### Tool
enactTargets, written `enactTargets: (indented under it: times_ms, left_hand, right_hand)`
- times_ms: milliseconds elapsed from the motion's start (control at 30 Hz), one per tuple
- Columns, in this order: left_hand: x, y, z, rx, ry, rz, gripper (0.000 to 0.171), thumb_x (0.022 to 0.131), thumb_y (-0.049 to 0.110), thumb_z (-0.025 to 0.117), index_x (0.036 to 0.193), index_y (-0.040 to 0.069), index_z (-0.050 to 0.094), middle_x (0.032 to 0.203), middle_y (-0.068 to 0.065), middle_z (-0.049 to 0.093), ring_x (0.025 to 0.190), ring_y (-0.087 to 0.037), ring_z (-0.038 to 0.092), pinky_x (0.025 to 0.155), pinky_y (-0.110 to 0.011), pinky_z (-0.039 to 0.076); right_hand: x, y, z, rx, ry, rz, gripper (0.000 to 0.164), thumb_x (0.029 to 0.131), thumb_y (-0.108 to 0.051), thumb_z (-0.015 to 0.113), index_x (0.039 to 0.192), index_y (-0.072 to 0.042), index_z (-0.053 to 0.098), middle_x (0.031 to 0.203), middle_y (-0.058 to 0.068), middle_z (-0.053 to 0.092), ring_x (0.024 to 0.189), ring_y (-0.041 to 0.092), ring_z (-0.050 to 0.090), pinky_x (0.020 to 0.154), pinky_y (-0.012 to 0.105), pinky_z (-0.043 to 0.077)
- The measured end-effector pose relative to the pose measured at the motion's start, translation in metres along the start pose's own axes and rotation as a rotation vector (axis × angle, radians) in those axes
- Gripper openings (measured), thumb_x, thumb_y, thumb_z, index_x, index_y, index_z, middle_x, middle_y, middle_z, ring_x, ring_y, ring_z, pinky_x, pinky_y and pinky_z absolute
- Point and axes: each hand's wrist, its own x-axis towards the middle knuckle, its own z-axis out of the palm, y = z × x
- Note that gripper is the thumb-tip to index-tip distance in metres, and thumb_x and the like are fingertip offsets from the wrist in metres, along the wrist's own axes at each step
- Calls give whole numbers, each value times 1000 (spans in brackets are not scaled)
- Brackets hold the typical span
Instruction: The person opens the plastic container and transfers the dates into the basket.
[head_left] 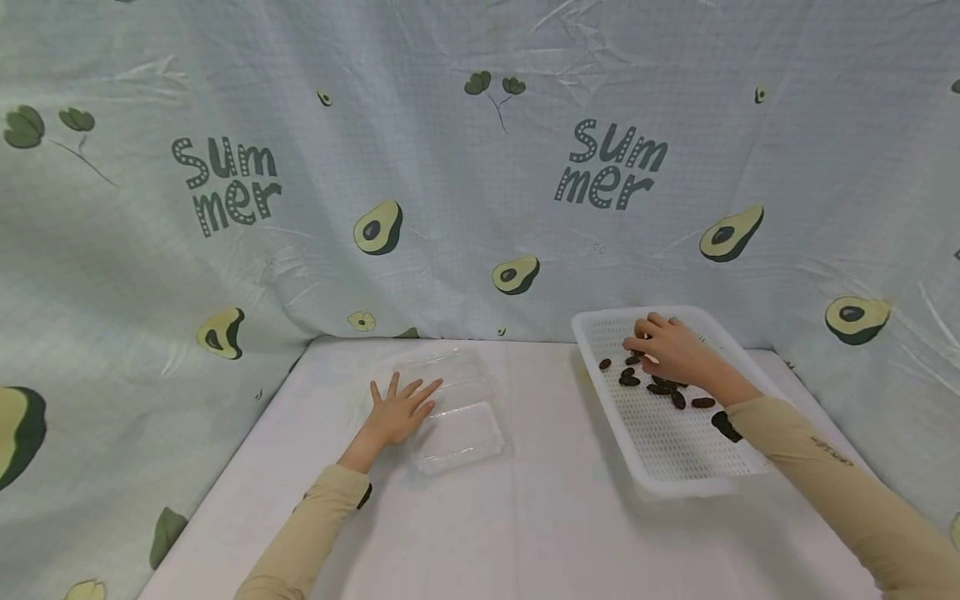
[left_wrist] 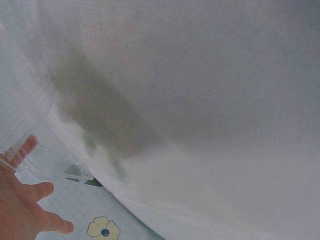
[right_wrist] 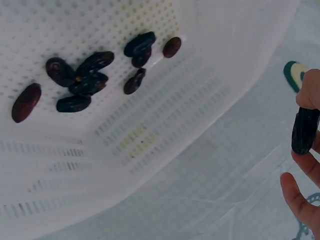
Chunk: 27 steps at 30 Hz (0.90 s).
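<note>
My left hand (head_left: 396, 415) lies with spread fingers against the left side of a clear plastic clamshell box (head_left: 463, 429), which stands open. In the left wrist view, part of the box shows beside the fingers. My right hand (head_left: 678, 350) is over the far part of a white slotted basket (head_left: 622, 417). Between its thumb and fingers it pinches a dark date (right_wrist: 304, 131), plainest in the right wrist view. Several more dates, one of them a reddish-brown date (right_wrist: 26, 103), lie loose on the basket floor beneath that hand.
A white-covered table (head_left: 547, 517) carries the box on the left and the basket on the right. Behind and at both sides hangs a pale curtain (head_left: 442, 167) printed with avocados and lettering. The basket's raised walls surround the dates.
</note>
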Motion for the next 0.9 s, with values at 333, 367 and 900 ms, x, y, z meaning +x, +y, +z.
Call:
enactTargets:
  times_ms: [333, 367, 900]
  left_hand:
    - [-1, -2, 0, -10, 4, 5, 46, 96, 41, 32, 139, 28, 31, 141, -15, 35, 132, -51, 9, 94, -74, -1]
    - [-1, -2, 0, -14, 4, 7, 46, 96, 41, 32, 139, 28, 31, 141, -15, 35, 132, -51, 9, 94, -74, -1]
    - [-1, -3, 2, -14, 15, 5, 45, 96, 42, 31, 139, 30, 31, 141, -14, 36, 132, -50, 10, 94, -73, -2]
  right_hand:
    - [-15, 23, 27, -21, -2, 102, 29, 63, 0, 71, 83, -11, 52, 77, 7, 45, 65, 20, 35, 50, 27, 20]
    - [-17, 24, 30, -26, -6, 115, 29, 63, 0, 70, 83, -11, 52, 77, 7, 45, 65, 20, 34, 50, 28, 20]
    - [-39, 25, 68, -56, -144, 341, 24, 69, -5, 71, 89, -11, 59, 81, 9, 48, 73, 26, 41, 51, 38, 32]
